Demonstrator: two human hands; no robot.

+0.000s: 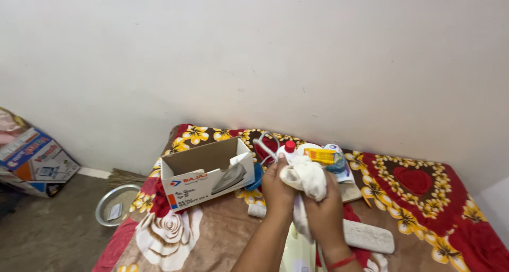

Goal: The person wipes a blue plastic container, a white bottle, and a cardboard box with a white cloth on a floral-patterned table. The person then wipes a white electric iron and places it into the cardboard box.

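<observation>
White cloth [306, 179] partly hidden by both hands — forearms cut off below.

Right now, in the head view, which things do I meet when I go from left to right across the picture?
Printed cardboard boxes → round metal dish → open white carton → left hand → white cloth → white foam block → red heart pattern.

Open cardboard box [204, 172] left of hands, bottle [289, 150] & clutter behind; room front-left.
</observation>
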